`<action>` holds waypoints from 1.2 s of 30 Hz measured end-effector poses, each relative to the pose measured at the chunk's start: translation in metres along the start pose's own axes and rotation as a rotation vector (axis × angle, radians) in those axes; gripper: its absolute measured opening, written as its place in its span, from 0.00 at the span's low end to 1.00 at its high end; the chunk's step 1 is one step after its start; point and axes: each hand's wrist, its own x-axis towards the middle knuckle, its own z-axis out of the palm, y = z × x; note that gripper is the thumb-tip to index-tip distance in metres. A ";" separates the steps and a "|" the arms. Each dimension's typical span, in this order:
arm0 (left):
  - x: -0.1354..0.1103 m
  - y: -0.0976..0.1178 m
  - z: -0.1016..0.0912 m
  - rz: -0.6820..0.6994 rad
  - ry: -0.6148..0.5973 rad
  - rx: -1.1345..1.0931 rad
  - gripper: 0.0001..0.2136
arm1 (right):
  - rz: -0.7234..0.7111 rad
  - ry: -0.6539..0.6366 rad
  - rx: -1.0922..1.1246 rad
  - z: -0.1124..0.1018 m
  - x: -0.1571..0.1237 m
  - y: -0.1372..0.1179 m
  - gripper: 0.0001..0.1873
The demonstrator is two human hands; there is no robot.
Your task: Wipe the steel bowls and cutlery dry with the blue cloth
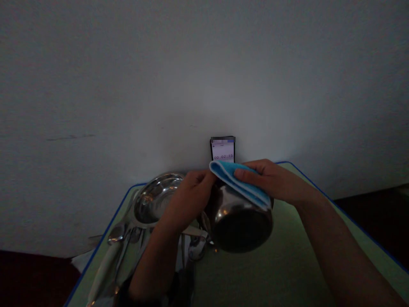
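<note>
A shiny metal pot (pixel 243 221) is tilted over the table, its dark round base facing me. My left hand (pixel 200 187) is closed on the pot's left upper edge; the exact grip is partly hidden. A folded blue cloth (pixel 238 181) with a pale border lies against the pot's side. My right hand (pixel 266 179) grips this cloth, thumb on top and fingers behind, pressing it to the metal. To the left of the pot, partly behind my left forearm, rests a shiny metal basin (pixel 156 198).
A phone (pixel 223 150) showing a timer leans on the wall (pixel 204 76) behind the pot. Several spoons and utensils, among them a ladle (pixel 116 233) and a spoon (pixel 196 247), lie at the left on the green table (pixel 255 277) with its blue edge.
</note>
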 end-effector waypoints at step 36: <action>-0.002 0.010 -0.005 0.018 -0.031 0.003 0.15 | -0.100 0.140 -0.175 0.008 0.001 -0.005 0.20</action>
